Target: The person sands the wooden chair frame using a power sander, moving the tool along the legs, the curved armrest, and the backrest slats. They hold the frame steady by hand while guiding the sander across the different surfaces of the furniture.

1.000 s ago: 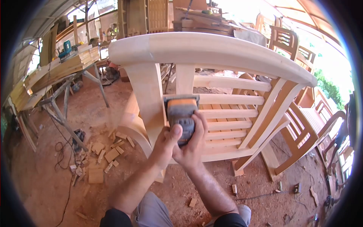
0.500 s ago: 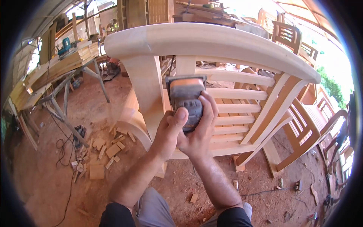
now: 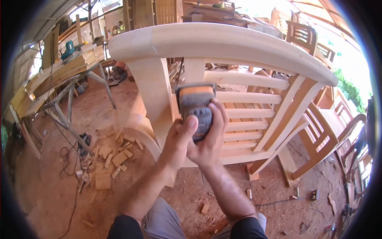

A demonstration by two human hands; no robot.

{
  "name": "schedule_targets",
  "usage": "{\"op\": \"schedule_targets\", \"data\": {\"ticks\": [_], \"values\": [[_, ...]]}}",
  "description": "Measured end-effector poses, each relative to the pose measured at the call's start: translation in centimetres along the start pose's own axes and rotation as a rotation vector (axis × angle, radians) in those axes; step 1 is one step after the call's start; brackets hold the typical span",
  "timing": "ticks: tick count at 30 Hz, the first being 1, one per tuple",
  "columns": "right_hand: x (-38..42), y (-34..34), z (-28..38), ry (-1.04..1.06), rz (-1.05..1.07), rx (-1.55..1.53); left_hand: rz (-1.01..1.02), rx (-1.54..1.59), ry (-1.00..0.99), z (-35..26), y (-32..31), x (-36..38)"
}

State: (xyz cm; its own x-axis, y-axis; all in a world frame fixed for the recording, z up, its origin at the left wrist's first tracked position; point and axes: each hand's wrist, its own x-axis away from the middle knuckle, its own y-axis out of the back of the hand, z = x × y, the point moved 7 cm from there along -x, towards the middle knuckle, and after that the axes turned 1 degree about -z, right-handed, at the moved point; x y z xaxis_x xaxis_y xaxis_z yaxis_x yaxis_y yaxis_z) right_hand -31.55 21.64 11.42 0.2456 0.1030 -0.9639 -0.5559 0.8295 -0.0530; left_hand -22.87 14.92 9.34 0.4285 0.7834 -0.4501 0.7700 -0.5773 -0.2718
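Note:
Both my hands are wrapped around a black and orange power sander (image 3: 196, 105). My left hand (image 3: 180, 135) closes on its left side, thumb up along the body. On the right side, the fingers of my right hand (image 3: 213, 135) curl over the casing. The sander's flat pad end is upright and faces a bare wooden bench (image 3: 155, 91), in front of the slatted back near a wide upright slat. Whether the pad touches the wood is hidden. Above it runs the bench's broad curved top rail (image 3: 207, 42).
Wood offcuts (image 3: 119, 158) lie on the dirt floor at the left, near a dark tool (image 3: 84, 143) with a cord. A rough trestle table (image 3: 63, 75) holds stacked boards and a teal power tool (image 3: 68, 49). More wooden chairs (image 3: 318, 139) stand at the right.
The sander and both hands have shifted very slightly downward. Both hands keep their grip, and the bench appears almost unchanged in view.

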Motion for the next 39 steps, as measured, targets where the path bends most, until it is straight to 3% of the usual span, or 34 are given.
{"op": "schedule_targets", "data": {"ticks": [4,6,8,10,13,18,22,25,30,33,39], "values": [[-0.9,0.1,0.3,-0.017,0.012,-0.005,0.041,-0.008,0.018,-0.7,-0.4,-0.4],[1.8,0.2,0.0,-0.076,0.059,0.027,0.006,-0.035,0.06,3.8,1.9,2.1],[9.5,0.1,-2.5,-0.111,0.053,0.021,-0.047,-0.07,0.118,9.9,4.6,5.1],[12.8,0.4,-3.2,-0.142,0.072,0.017,-0.099,-0.097,0.168,12.1,5.5,7.0],[12.3,0.5,-3.1,-0.138,0.061,0.017,-0.099,-0.078,0.14,11.4,4.6,7.1],[2.8,-0.2,-1.1,-0.052,0.013,0.012,-0.054,-0.035,0.065,3.5,1.9,1.7],[2.2,-0.2,-0.9,-0.051,0.02,0.009,-0.084,-0.031,0.044,3.2,1.9,1.5],[7.5,0.2,-1.8,-0.081,0.042,0.047,-0.033,-0.026,0.093,6.4,2.6,4.1],[17.5,0.8,-4.0,-0.178,0.059,0.009,-0.134,-0.068,0.255,16.4,6.5,9.9],[17.1,0.6,-4.6,-0.168,0.046,-0.012,-0.123,-0.091,0.202,15.9,6.5,9.3],[5.8,0.1,-2.0,-0.086,0.036,0.007,-0.083,-0.036,0.098,5.8,2.5,3.2]]}}
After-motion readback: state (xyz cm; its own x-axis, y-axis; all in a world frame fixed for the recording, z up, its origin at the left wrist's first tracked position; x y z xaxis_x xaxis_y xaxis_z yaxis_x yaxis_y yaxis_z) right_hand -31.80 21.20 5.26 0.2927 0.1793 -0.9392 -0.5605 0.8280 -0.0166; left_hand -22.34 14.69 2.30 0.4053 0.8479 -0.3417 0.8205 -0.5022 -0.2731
